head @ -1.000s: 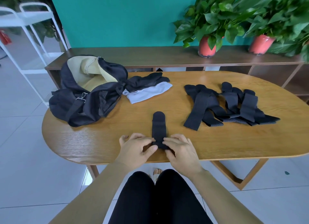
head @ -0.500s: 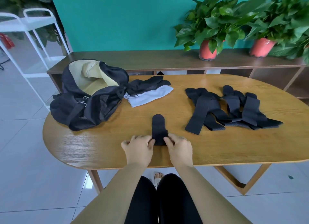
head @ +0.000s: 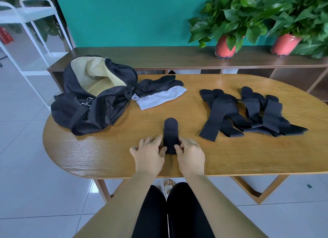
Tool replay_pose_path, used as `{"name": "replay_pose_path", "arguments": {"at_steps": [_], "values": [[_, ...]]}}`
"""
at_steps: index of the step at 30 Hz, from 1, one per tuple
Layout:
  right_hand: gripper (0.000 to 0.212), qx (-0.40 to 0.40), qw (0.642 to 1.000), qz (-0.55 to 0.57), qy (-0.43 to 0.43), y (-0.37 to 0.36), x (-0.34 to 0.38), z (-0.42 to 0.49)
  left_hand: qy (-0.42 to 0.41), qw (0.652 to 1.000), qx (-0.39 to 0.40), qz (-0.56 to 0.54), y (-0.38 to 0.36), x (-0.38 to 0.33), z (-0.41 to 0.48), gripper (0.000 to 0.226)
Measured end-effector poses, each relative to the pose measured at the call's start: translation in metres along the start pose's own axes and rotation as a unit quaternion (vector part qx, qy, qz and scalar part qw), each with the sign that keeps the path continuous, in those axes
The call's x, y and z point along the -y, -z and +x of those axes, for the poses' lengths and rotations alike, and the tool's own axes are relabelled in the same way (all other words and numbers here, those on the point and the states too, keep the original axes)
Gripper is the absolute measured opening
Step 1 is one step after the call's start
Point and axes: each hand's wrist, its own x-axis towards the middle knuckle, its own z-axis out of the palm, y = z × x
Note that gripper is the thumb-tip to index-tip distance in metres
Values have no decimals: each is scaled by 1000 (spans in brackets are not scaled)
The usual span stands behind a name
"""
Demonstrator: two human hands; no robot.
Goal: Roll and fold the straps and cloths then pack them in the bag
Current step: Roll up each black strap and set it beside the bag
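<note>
The left hand [head: 150, 153] and the right hand [head: 190, 154] lay close together at the near edge of the counter [head: 106, 157], one at each side of a single black strap [head: 170, 131]. Both hands gripped the near end of this strap, which looked thicker there, as if rolled. The thumb and the curled fingers of each hand pinched it from the side. The far end of the strap was rounded and lay flat on the wood, pointing away from the person.

To the right, well apart from the hands, a pile of straps [head: 248, 111] was spread on the counter – several black bands that crossed over each other. To the left stood the bag [head: 95, 102], black outside and pale yellow inside, with its mouth open and its body slumped. Just beside the bag, touching it, lay the cloths [head: 159, 93] – a dark one on top of a light grey one.

Behind the counter ran a low brown sideboard [head: 159, 54] against a green wall, and two potted plants [head: 229, 24] in red pots stood on it. A white rack [head: 32, 14] was at the far left, on the tiled floor [head: 26, 184].
</note>
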Motion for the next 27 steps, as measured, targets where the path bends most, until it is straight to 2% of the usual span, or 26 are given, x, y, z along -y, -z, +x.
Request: {"name": "replay_pose_path", "arguments": {"at_steps": [5,11,15,18,21,23,27], "values": [[34,-14,1000,7,16,-3,0,-3,-41,999,-3,4,-3,0,-1,33],[18,-29,998,-2,52,-7,-4,-3,-100,994,13,44,0,5,0,33],[10,-30,994,-25,100,-1,-5,-3,-161,981,62,88,10,9,5,38],[14,11,989,-45,140,9,-9,-8,-194,971,99,103,19,16,5,46],[34,106,976,-70,179,25,-13,-17,-215,963,112,113,25,23,0,43],[37,145,966,-72,201,34,-15,-22,-209,967,115,86,27,26,-6,39],[32,129,970,-23,203,40,-13,-28,-159,981,107,2,27,28,-18,32]]}}
